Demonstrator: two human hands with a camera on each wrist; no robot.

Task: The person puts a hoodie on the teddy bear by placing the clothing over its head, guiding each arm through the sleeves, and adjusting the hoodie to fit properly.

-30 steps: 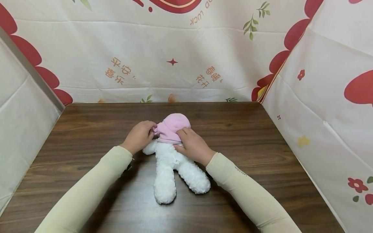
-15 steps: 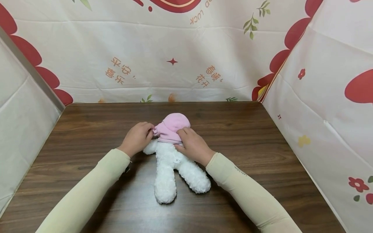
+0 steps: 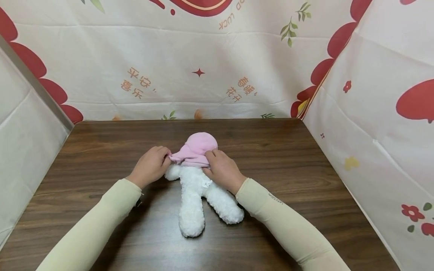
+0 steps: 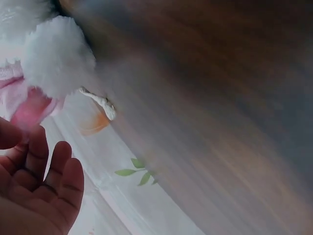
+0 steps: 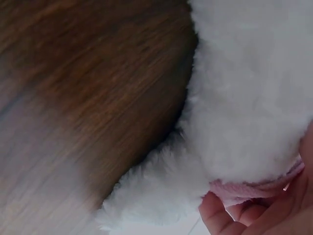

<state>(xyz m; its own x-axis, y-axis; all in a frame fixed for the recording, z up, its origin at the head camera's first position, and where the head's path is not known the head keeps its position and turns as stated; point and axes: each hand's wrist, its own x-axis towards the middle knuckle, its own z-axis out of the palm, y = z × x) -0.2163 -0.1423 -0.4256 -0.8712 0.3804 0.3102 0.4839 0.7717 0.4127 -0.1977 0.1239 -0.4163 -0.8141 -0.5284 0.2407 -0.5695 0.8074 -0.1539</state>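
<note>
Pink fabric (image 3: 200,143) on white plush toy (image 3: 191,192) is pinched by left hand (image 3: 149,165) and right hand (image 3: 224,171).

Wood-grain worktop (image 3: 305,169) before you

Facing you, the far cloth (image 3: 169,49) carries orange lettering (image 3: 144,82), a red star (image 3: 198,72) and green leaf sprigs (image 3: 289,42). The right cloth (image 3: 379,105) bears red flowers (image 3: 412,213) and a yellow flower (image 3: 351,163). On your left, a grey strip (image 3: 35,82) edges a white panel (image 3: 20,107).

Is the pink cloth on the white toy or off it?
On: the cloth covers the far end of the toy, and the left hand pinches part of it.
</note>
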